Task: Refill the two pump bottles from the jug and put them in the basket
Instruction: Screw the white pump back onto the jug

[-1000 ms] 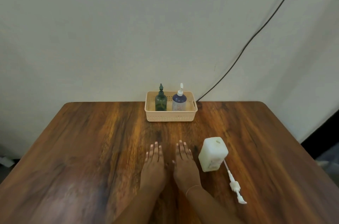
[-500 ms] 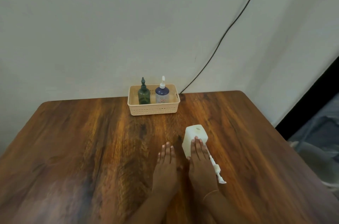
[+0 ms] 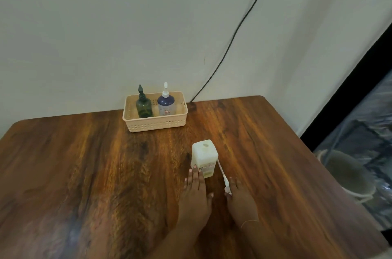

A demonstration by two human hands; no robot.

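Observation:
A white square jug [image 3: 204, 152] stands open-topped on the wooden table [image 3: 84, 174]. Its white pump [image 3: 221, 170] lies on the table at its right side. My left hand [image 3: 196, 195] lies flat with fingers apart, its fingertips touching the jug's lower front. My right hand [image 3: 240, 201] rests on the pump's head and hides the nozzle; a grip cannot be made out. A dark green pump bottle [image 3: 144, 106] and a blue pump bottle with a white pump [image 3: 166, 104] stand upright in the beige basket [image 3: 157, 125] at the table's back edge.
A black cable [image 3: 233, 38] runs down the white wall to the table's back edge, right of the basket. The table's right edge drops off near a dark gap, with a grey round object [image 3: 347, 174] on the floor beyond.
My view has swung right. My left hand slid right to the jug's front. My right hand left the jug and came down on the pump's head.

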